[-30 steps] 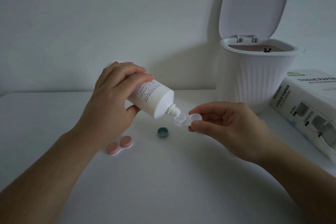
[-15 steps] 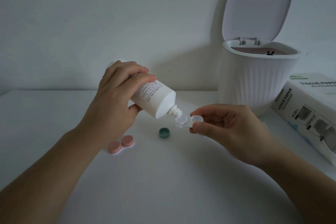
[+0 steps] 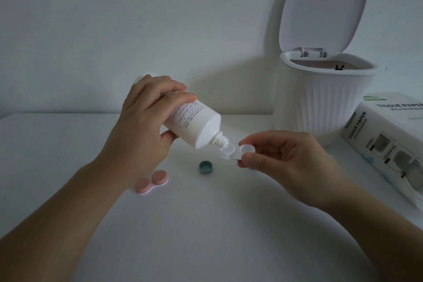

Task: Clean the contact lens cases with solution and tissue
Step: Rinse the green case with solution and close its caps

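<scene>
My left hand (image 3: 142, 121) grips a white solution bottle (image 3: 194, 123), tilted down to the right with its nozzle at the left well of a white contact lens case (image 3: 237, 151). My right hand (image 3: 288, 162) pinches that case by its right end, above the table. The case's wells are uncapped. A second lens case with pink caps (image 3: 151, 182) lies on the table below my left wrist. The bottle's green cap (image 3: 206, 166) lies on the table between my hands.
A white ribbed bin (image 3: 320, 107) stands at the back right with its lid raised. A tissue paper box (image 3: 389, 144) lies to the right of it, at the frame's edge. The table (image 3: 206, 236) is white and meets a plain wall.
The bottle's nozzle stays at the case's left well. Both hands have barely moved; the view has shifted slightly.
</scene>
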`<state>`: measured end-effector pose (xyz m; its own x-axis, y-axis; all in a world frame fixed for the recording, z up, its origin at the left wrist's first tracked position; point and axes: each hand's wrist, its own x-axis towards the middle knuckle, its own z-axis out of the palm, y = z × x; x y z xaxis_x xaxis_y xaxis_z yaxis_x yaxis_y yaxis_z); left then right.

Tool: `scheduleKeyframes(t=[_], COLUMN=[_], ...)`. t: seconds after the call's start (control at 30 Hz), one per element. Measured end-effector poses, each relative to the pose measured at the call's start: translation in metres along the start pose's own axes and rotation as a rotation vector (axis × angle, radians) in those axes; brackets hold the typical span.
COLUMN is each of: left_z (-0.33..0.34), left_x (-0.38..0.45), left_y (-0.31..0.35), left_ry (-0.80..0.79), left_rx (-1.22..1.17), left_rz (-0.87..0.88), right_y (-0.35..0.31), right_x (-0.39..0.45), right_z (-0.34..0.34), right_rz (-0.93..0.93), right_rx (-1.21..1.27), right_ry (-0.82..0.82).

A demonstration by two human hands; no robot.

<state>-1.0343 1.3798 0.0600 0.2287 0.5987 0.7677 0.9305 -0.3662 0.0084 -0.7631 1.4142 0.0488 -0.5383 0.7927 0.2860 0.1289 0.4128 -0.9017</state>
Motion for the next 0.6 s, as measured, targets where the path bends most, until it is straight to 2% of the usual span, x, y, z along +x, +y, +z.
scheduleKeyframes(t=[0.6], left_z=[-0.0009], left_x=[-0.0006], left_y=[0.0006], left_ry=[-0.004], left_rx=[-0.018], left_rz=[-0.028], right_y=[0.0021], right_x=[0.0017], right_z=[-0.001], right_rz=[-0.014], right_rx=[-0.013], right_ry=[0.006])
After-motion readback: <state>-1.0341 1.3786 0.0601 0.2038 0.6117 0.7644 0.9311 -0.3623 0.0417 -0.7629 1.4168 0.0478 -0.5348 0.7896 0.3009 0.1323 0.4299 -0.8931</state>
